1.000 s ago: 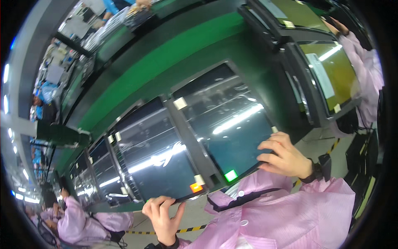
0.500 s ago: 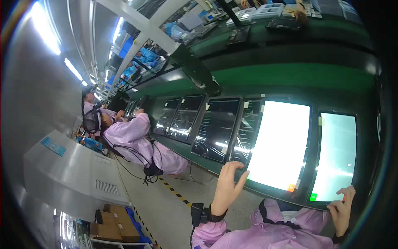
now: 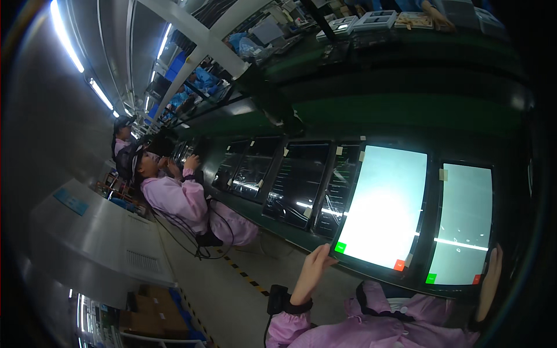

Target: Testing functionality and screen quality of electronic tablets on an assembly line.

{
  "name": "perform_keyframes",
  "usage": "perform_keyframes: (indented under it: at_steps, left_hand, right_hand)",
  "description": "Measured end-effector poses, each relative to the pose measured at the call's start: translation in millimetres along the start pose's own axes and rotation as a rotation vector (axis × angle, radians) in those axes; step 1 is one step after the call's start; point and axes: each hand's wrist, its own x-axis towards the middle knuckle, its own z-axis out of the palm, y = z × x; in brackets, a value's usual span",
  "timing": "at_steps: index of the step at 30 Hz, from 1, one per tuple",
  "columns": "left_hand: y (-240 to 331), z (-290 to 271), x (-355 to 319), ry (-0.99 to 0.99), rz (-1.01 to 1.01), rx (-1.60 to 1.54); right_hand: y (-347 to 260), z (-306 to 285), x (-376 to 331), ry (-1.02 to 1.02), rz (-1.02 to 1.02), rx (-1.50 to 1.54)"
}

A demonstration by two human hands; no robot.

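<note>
A tablet with a bright white screen (image 3: 386, 203) lies on the dark bench before me, a green square and a red square at its lower corners. My left hand (image 3: 315, 269) is at its lower left corner, fingers drawn together with the thumb along the edge. To the right lies a second lit tablet (image 3: 466, 214), its screen dimmer, with small marks and a light reflection across it. Flat against its right edge, my right hand (image 3: 492, 278) has its fingers stretched out. A dark strap with a black box (image 3: 284, 300) circles my left wrist.
Several dark-screened tablets (image 3: 299, 182) line the bench to the left, tagged with small pale stickers. Farther left sits a co-worker in pink (image 3: 177, 200). A post (image 3: 264, 98) rises behind the tablets. On the far shelf, another person's hand (image 3: 438, 18) is beside white trays (image 3: 376, 20).
My left hand has closed in on the tablet's corner. My right hand has straightened its fingers and moved to the other tablet's right edge. The picture has darkened.
</note>
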Motion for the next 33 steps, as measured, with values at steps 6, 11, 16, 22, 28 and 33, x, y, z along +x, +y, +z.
perform_keyframes:
  at_steps: [6,11,16,22,28,33]
  left_hand:
    - [-6.3,-2.7,-4.9,-0.099,-0.048,-0.268]
    - [-12.7,-10.2,-3.3,-0.391,0.066,-0.632]
    - [-25.3,-10.9,-1.6,-0.327,0.173,-0.49]
    - [-33.8,-10.4,-6.8,-0.331,0.176,-0.511]
    - [-52.4,-11.9,5.6,-0.457,0.138,-0.616]
    - [-65.0,-2.6,16.2,-0.499,0.125,-0.763]
  right_hand:
    - [-8.5,3.5,6.6,-0.028,0.19,0.377]
    - [4.4,-0.6,23.5,0.071,0.276,0.54]
    - [-14.6,5.0,18.2,-0.093,0.217,0.693]
    - [-26.4,2.1,3.3,-0.099,0.198,0.757]
    - [-33.3,4.6,5.1,-0.047,0.174,0.682]
    - [-47.2,17.7,-3.5,-0.099,0.111,0.657]
